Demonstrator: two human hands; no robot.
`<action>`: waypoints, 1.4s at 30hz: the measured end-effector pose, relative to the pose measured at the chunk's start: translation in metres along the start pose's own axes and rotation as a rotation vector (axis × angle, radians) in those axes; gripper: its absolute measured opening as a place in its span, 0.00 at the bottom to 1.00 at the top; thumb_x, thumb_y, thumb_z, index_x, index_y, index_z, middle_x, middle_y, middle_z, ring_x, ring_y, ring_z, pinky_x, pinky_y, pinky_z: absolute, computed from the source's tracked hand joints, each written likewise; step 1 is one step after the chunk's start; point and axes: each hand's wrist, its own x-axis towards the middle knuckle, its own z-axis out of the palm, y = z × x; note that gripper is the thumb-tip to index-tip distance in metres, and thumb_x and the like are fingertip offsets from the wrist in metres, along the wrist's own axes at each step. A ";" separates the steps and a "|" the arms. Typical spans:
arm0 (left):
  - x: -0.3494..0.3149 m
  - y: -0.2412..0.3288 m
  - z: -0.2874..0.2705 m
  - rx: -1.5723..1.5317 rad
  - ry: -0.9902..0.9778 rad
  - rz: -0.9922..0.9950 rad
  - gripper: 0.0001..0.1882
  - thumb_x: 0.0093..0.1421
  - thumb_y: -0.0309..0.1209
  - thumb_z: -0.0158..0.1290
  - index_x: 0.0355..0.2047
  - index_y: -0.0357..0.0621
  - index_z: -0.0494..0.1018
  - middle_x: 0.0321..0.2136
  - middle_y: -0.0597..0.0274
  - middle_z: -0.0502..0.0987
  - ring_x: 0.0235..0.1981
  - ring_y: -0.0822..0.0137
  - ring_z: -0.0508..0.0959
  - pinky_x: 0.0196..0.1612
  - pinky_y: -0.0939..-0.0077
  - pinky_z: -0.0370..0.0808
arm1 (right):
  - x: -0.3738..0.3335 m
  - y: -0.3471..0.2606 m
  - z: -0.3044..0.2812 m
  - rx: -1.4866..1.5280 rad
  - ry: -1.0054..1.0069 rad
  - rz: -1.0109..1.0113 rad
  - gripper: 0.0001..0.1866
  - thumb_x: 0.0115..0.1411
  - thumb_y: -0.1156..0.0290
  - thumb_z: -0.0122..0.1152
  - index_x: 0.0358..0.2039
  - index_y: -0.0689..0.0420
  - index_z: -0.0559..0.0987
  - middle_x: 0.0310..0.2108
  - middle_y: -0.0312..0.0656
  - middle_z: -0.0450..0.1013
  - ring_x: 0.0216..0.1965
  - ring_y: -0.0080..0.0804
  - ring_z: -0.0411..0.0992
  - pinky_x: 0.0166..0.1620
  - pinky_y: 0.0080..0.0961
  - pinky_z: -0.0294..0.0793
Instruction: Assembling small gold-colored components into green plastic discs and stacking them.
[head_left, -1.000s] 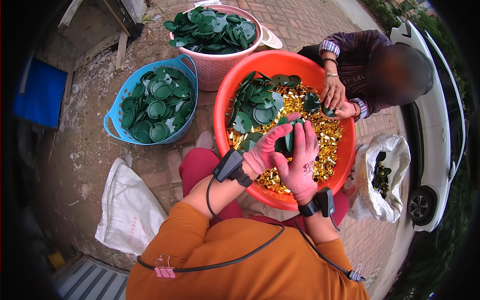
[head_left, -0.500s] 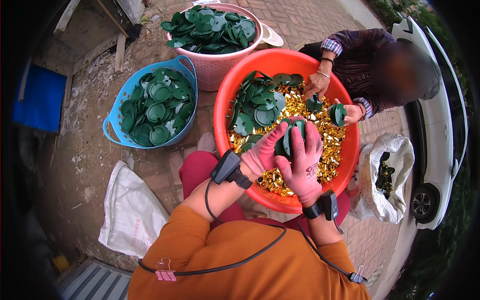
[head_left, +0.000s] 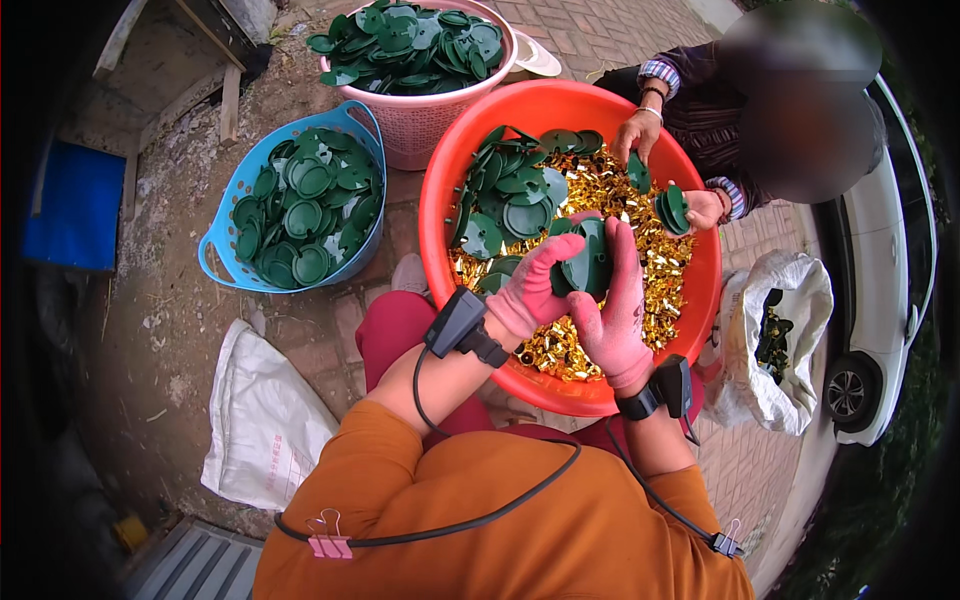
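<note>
Several green plastic discs (head_left: 590, 262) stand on edge, pressed between my two pink-gloved hands. My left hand (head_left: 538, 285) grips them from the left, with its thumb bent against their near side. My right hand (head_left: 615, 318) lies along their right side, fingers extended and pressed to the stack. Below is a big red tub (head_left: 432, 215) holding small shiny gold pieces (head_left: 665, 285), with a pile of loose green discs (head_left: 515, 200) at its left. Opposite me, a co-worker's hand (head_left: 640, 132) holds a disc, and their other hand (head_left: 705, 208) holds a few more.
A blue basket (head_left: 222, 228) of green discs stands left of the tub, and a pink basket (head_left: 408, 120) heaped with them is behind. On the right are an open white sack (head_left: 795, 375) and a parked white car (head_left: 895, 260). Another white sack (head_left: 262, 420) lies at left.
The discs between my hands have tilted upright, and my right hand has moved from over their front to their right side. The co-worker's disc has moved closer to their other hand's stack.
</note>
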 end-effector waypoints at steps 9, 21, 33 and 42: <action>-0.003 0.011 -0.003 0.098 0.074 -0.026 0.25 0.60 0.41 0.56 0.57 0.54 0.66 0.52 0.60 0.72 0.50 0.57 0.76 0.42 0.53 0.81 | -0.028 0.044 -0.021 0.337 0.300 0.294 0.31 0.64 0.70 0.50 0.65 0.66 0.57 0.62 0.49 0.61 0.63 0.38 0.61 0.65 0.34 0.57; -0.003 0.025 -0.003 0.042 -0.055 -0.005 0.37 0.60 0.54 0.54 0.64 0.55 0.58 0.60 0.46 0.63 0.59 0.39 0.66 0.50 0.46 0.77 | -0.087 0.113 -0.002 -0.304 -0.282 0.455 0.12 0.54 0.70 0.60 0.40 0.52 0.80 0.36 0.44 0.76 0.35 0.43 0.75 0.39 0.36 0.75; -0.010 0.032 -0.014 0.103 0.106 0.082 0.31 0.61 0.51 0.53 0.61 0.54 0.63 0.55 0.52 0.69 0.55 0.43 0.71 0.49 0.50 0.79 | -0.078 0.109 0.013 -0.670 -0.648 0.533 0.15 0.53 0.60 0.61 0.37 0.56 0.76 0.41 0.50 0.71 0.39 0.49 0.74 0.42 0.42 0.75; -0.015 0.035 -0.001 0.138 0.174 0.094 0.30 0.61 0.52 0.53 0.59 0.56 0.66 0.54 0.58 0.72 0.54 0.52 0.73 0.48 0.49 0.76 | -0.092 0.083 0.011 -0.552 -0.457 0.452 0.19 0.54 0.62 0.61 0.46 0.52 0.74 0.41 0.49 0.72 0.39 0.49 0.75 0.40 0.42 0.76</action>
